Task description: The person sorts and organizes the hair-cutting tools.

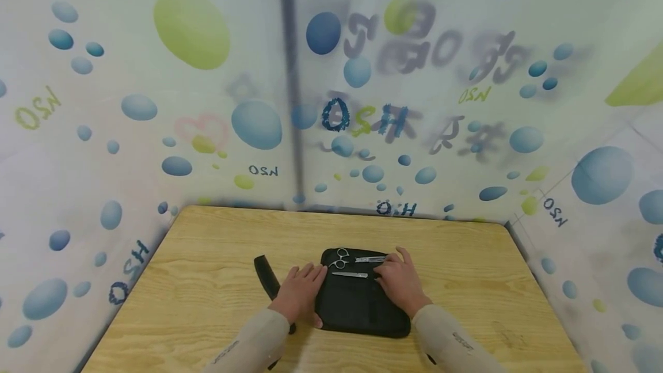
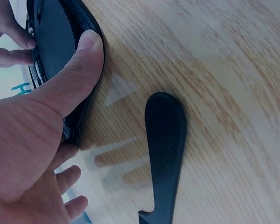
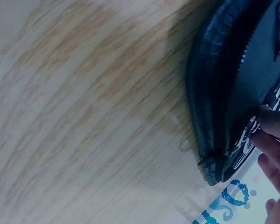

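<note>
Black case [image 1: 357,312] on the counter [image 1: 223,269], R hand [image 1: 400,281] over its rt side, fingers narrow, tips at the handle end of the lower scissors [image 1: 349,274]. Here's the key bit: blades run L–R across the case, tip pointing left, away from the R fingers, so long axis is sideways & R hand's clearly nearer. Gripped or just touching? Can't tell, knuckles block the head view. Toothed blade [image 1: 369,259] lies just beyond, roughly parallel, rt end hidden by the same hand; finger rings [image 1: 340,259] show near the case's far left corner. L hand [image 1: 299,291] rests on the left edge, fingers fairly straight, thumb on the rim. Black comb [image 1: 266,275] off to the left, slanting under L wrist.
</note>
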The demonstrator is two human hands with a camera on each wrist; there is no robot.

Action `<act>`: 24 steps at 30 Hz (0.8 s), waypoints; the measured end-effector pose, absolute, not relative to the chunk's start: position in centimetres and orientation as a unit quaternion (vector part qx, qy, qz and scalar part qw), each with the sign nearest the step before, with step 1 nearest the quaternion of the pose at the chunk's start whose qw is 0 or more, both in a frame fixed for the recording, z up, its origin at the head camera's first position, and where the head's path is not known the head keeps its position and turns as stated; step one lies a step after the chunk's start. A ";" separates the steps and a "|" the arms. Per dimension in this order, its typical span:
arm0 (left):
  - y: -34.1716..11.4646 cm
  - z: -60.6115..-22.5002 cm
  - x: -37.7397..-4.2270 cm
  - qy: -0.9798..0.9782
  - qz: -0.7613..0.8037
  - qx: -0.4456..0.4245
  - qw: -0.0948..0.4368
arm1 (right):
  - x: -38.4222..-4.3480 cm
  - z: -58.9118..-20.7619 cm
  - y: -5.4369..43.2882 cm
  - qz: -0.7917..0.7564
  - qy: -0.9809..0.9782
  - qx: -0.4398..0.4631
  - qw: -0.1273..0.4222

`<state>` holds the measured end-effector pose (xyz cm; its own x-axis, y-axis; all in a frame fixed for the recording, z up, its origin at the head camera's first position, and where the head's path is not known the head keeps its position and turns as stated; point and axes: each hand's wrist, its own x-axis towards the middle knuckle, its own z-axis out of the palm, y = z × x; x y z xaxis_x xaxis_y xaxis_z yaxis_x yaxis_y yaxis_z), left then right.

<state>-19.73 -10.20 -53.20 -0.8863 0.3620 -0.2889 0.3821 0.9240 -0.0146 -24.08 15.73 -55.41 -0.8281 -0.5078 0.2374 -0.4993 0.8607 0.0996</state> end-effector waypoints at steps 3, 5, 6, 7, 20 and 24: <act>-10.1 -53.2 -19.6 0.970 -0.033 0.192 0.142 | -24.0 -55.3 15.6 -0.016 -0.958 0.257 0.122; -10.1 -53.3 -19.6 0.970 -0.031 0.192 0.144 | -24.0 -55.3 15.6 -0.014 -0.959 0.255 0.120; -10.1 -53.3 -19.6 0.971 -0.029 0.191 0.144 | -24.0 -55.3 15.6 -0.012 -0.959 0.255 0.122; -10.1 -53.3 -19.7 0.971 -0.028 0.190 0.145 | -23.9 -55.3 15.7 -0.010 -0.959 0.256 0.124; -10.4 -53.6 -19.8 0.971 -0.018 0.188 0.150 | -24.0 -55.9 15.3 -0.016 -0.955 0.264 0.134; -10.3 -53.5 -19.8 0.971 -0.018 0.187 0.150 | -23.9 -55.9 15.2 -0.018 -0.954 0.267 0.135</act>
<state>-19.78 -10.35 -53.47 -0.8851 0.3582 -0.2972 0.3689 0.9292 0.0213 -23.92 15.20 -55.94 -0.8205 -0.5147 0.2487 -0.5048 0.8565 0.1073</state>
